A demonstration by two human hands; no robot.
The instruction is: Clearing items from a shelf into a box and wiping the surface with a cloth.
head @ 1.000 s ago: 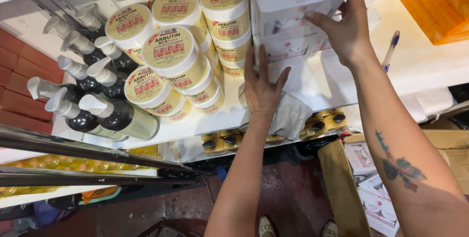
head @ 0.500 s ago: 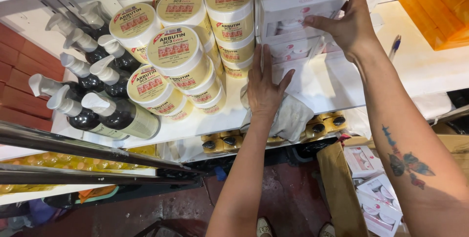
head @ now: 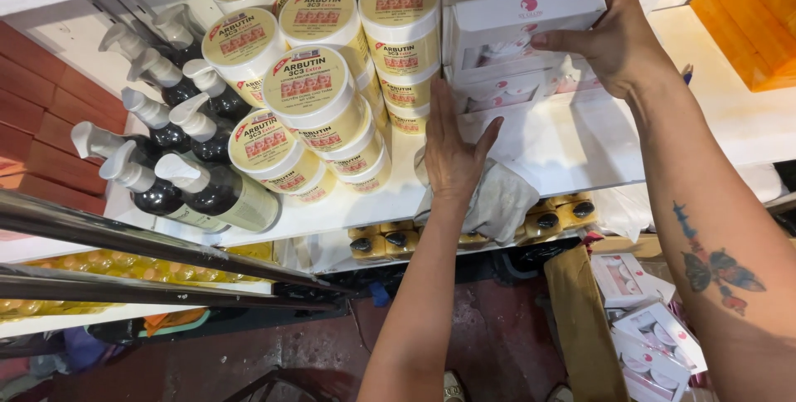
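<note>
My right hand (head: 618, 37) is shut on the top white box (head: 522, 8) of a stack of white boxes with pink marks (head: 506, 95) on a white shelf (head: 572, 149). The thumb lies on the box's front edge and the fingers wrap over its far side. My left hand (head: 452, 149) lies flat and open against the left side of the stack's lower boxes, fingers pointing up. A crumpled white cloth (head: 502, 199) sits on the shelf edge under its wrist.
White tubs with yellow-rimmed lids (head: 315, 91) are stacked left of the boxes, and dark pump bottles (head: 199, 191) lie further left. Small yellow bottles with black caps (head: 547, 220) fill the shelf below. Metal rails (head: 124, 240) cross the lower left. More pink-and-white boxes (head: 647, 327) lie bottom right.
My right hand has shifted the top box slightly on the stack. My left hand stays flat against the stack's side.
</note>
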